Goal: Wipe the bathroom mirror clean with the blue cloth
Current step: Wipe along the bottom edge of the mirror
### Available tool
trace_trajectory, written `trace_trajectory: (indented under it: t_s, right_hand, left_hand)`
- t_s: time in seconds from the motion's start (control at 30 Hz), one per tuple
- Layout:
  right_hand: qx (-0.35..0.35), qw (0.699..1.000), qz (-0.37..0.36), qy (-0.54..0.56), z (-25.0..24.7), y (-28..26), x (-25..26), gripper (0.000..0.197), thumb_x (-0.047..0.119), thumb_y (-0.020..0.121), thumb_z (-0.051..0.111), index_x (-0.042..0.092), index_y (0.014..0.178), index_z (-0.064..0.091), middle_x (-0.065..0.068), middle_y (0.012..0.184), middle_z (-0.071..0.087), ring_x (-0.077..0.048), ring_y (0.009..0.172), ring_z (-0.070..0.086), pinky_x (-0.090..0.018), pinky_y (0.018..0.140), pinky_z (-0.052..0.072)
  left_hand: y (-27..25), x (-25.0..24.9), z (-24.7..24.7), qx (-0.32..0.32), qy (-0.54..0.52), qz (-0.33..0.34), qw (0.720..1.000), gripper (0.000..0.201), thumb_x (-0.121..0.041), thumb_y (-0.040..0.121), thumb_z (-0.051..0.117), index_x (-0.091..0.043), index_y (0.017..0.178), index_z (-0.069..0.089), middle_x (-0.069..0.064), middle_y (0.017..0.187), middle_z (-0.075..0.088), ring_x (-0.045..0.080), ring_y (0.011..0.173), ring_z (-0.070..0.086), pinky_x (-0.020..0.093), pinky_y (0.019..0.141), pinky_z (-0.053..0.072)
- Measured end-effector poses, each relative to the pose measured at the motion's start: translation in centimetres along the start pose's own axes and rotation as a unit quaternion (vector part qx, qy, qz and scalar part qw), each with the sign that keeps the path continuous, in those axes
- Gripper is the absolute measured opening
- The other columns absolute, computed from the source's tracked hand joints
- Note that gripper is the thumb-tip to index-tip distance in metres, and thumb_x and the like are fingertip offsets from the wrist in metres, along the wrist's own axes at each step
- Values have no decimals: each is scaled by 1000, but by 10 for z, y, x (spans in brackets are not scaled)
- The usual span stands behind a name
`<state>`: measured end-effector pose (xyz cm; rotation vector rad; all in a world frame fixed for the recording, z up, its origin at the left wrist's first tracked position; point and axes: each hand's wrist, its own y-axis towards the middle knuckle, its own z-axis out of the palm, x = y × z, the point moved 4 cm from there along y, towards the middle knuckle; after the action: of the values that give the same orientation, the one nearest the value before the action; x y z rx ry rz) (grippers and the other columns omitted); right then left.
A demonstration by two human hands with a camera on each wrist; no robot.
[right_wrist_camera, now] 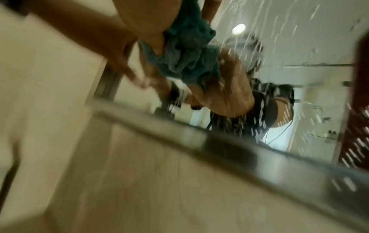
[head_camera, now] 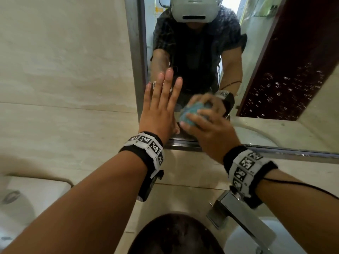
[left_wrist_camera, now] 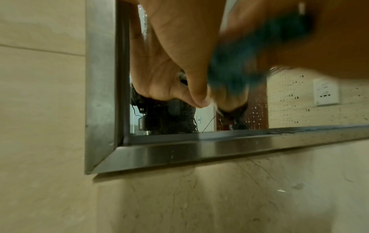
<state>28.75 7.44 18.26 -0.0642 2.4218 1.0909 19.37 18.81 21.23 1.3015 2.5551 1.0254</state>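
Beige marble wall tiles [head_camera: 64, 70] all round, steel-framed mirror [head_camera: 275, 43] set into them. Nearest, at 6 o'clock in the head view, a dark rounded object [head_camera: 174, 235] of unclear kind, and at 4 o'clock a chrome faucet [head_camera: 238, 211] over a white basin [head_camera: 244, 241]. Farther up, left hand [head_camera: 161, 109] flat against the glass near the mirror's lower left corner, fingers straight and pointing to 12 o'clock, holding nothing. Just beside it at 3 o'clock, right hand [head_camera: 207, 131] curled round the blue cloth [head_camera: 189, 114], pressing it to the glass above the bottom frame rail [left_wrist_camera: 219, 151]. Cloth bunched into a wad, so no clear long axis, bulging toward 11 o'clock from the fingers. Beyond, water droplets [head_camera: 286, 88] speckling the glass at 2 o'clock. Right wrist view blurred.
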Motion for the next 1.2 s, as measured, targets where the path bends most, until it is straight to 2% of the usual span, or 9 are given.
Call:
trace_trajectory:
  t_s: [0.07, 0.13, 0.33, 0.47, 0.63, 0.77, 0.97, 1.03, 1.2]
  right_hand:
    - [81, 995, -50, 29, 10, -27, 17, 43, 6, 71, 73, 18, 111, 66, -7, 113, 63, -32, 104, 52, -45, 72, 55]
    - [112, 991, -51, 57, 4, -24, 14, 44, 4, 66, 77, 17, 107, 69, -7, 108, 64, -32, 98, 56, -44, 66, 56]
    - [-24, 995, 93, 28, -24, 38, -9, 28, 19, 85, 61, 20, 112, 67, -5, 115, 64, -33, 94, 59, -41, 70, 55]
    - [69, 995, 31, 71, 8, -8, 25, 44, 8, 66, 78, 20, 108, 69, -4, 109, 65, -32, 87, 60, -39, 61, 55]
    - [140, 982, 50, 117, 7, -38, 12, 49, 3, 59, 82, 21, 103, 71, -1, 105, 66, -30, 87, 59, -38, 56, 56]
    - [144, 982, 54, 108, 1, -27, 18, 41, 2, 58, 81, 18, 94, 73, -2, 91, 66, -31, 79, 57, -32, 46, 52]
    - [111, 986, 33, 119, 22, 20, 71, 23, 3, 68, 68, 11, 89, 73, -8, 91, 68, -37, 86, 60, -35, 50, 54]
    - [124, 987, 16, 102, 19, 11, 63, 26, 6, 67, 70, 15, 92, 72, -6, 94, 67, -34, 86, 60, -35, 52, 55]
    - [156, 986, -9, 63, -7, -34, 7, 50, 5, 47, 88, 15, 93, 73, -8, 92, 67, -33, 77, 61, -38, 51, 55]
  left_hand:
    - [0, 0, 0, -2, -6, -1, 1000, 130, -62, 69, 67, -13, 142, -28, 12, 148, -30, 30, 142, -19, 44, 113, -16]
    - [0, 0, 1, -4, -11, 2, 1000, 131, -63, 68, 68, -13, 143, -26, 11, 148, -29, 30, 141, -19, 44, 114, -15]
    - [0, 2, 4, -18, -2, 15, 1000, 136, -65, 62, 71, -12, 144, -24, 12, 151, -22, 32, 142, -14, 46, 116, -8]
    - [-1, 3, 5, -8, -10, 26, 1000, 123, -69, 75, 56, -11, 143, -27, 15, 153, -22, 32, 142, -18, 46, 116, -10]
    - [-6, 9, 0, -21, 19, 52, 998, 130, -34, 69, 79, -13, 145, -24, 15, 154, -17, 32, 144, -14, 45, 119, 0]
    - [-9, 19, 2, -47, 72, 85, 993, 114, -9, 76, 68, -14, 146, -21, 16, 154, -14, 30, 145, -7, 41, 119, 2]
    - [-8, 18, 7, -65, 105, 90, 988, 90, -12, 84, 45, -13, 146, -21, 16, 153, -17, 29, 144, -10, 40, 119, 1]
    - [-8, 20, 8, -62, 106, 90, 988, 96, -12, 82, 49, -13, 146, -23, 17, 152, -20, 29, 143, -13, 40, 118, -1]
    - [-9, 17, 3, -51, 87, 71, 992, 116, -12, 77, 68, -13, 145, -25, 15, 154, -19, 32, 144, -12, 41, 118, -3]
